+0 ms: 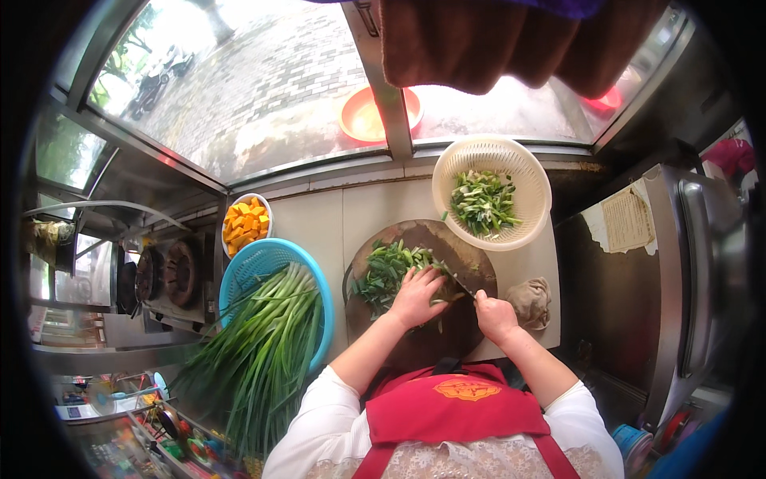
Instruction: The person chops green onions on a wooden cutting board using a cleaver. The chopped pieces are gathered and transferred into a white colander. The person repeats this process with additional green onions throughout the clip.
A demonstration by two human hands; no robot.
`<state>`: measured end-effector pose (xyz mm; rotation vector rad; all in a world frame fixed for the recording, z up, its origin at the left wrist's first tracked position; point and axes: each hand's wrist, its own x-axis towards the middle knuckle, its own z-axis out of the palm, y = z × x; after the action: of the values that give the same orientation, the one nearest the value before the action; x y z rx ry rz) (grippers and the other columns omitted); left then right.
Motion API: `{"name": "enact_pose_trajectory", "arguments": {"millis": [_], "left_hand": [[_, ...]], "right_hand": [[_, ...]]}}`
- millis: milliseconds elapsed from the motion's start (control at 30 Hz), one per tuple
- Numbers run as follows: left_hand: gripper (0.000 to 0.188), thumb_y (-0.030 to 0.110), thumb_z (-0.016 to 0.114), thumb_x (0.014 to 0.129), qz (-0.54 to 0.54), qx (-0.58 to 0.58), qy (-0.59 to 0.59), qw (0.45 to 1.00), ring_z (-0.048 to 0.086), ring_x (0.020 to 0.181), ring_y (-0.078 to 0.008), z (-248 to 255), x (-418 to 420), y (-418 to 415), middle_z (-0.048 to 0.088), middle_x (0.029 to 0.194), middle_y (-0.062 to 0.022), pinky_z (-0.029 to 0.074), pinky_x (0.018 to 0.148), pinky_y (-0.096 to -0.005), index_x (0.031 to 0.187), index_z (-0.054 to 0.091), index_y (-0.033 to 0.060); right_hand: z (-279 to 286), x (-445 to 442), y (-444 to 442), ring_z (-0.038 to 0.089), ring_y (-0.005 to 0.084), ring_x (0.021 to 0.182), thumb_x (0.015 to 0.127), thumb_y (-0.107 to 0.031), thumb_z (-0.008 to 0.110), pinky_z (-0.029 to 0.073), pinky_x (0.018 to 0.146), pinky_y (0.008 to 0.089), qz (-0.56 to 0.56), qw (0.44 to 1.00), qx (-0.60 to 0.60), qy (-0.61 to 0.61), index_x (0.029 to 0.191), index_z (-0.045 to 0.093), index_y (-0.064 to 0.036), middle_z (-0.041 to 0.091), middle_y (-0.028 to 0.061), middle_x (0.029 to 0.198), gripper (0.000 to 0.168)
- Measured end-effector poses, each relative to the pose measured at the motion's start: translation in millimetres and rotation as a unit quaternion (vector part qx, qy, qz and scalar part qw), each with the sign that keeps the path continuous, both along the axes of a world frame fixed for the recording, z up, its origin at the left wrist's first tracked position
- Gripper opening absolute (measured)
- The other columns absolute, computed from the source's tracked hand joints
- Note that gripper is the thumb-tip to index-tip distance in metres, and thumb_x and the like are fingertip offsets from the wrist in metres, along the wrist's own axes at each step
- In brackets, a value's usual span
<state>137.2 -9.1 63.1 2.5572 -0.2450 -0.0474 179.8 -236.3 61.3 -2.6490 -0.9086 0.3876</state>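
Note:
My right hand [495,316] grips the handle of a kitchen knife [459,279], its narrow blade seen nearly edge-on and slanting up to the left. Palm down and fingers apart, my left hand [418,296] rests on the near side of a pile of cut scallions [386,269], fingertips close to the blade. What lies beneath that palm is hidden. Both hands are over a round wooden chopping block [419,230]. Beyond it to the right, a cream plastic colander [532,179] holds more cut scallions [483,203].
A blue plastic basket [326,305] of long whole scallions [269,335] stands left of the block. Behind it sits a white bowl [270,209] of orange cubes [245,223]. A crumpled cloth [529,302] lies at right. Gas burners [179,272] are far left; window frames [317,169] border the back.

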Motion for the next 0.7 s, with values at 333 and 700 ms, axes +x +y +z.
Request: {"name": "enact_pose_trajectory", "arguments": {"millis": [333, 700], "left_hand": [[0.098, 0.061, 0.067, 0.069, 0.256, 0.036, 0.019, 0.966, 0.018, 0.138, -0.0373, -26, -14, 56, 0.023, 0.149, -0.0200, 0.016, 0.112, -0.0464, 0.142, 0.031, 0.0079], [0.091, 0.059, 0.073, 0.062, 0.245, 0.037, -0.022, 0.969, 0.030, 0.131, -0.0386, -18, -12, -7, 0.027, 0.146, -0.0180, 0.027, 0.106, -0.0492, 0.137, 0.042, 0.0159]], "right_hand": [[-23, -17, -24, 0.044, 0.0105, 0.043, 0.095, -0.019, 0.050, 0.042, 0.040, 0.0277, -0.253, 0.809, 0.221, 0.482, 0.104, 0.045, -0.008, 0.045, 0.0012, 0.056, 0.014], [-44, -37, 29, 0.043, 0.0107, 0.042, 0.094, -0.017, 0.051, 0.040, 0.037, 0.0270, -0.187, 0.789, 0.258, 0.525, 0.100, 0.044, -0.008, 0.043, 0.0011, 0.057, 0.012]]}}
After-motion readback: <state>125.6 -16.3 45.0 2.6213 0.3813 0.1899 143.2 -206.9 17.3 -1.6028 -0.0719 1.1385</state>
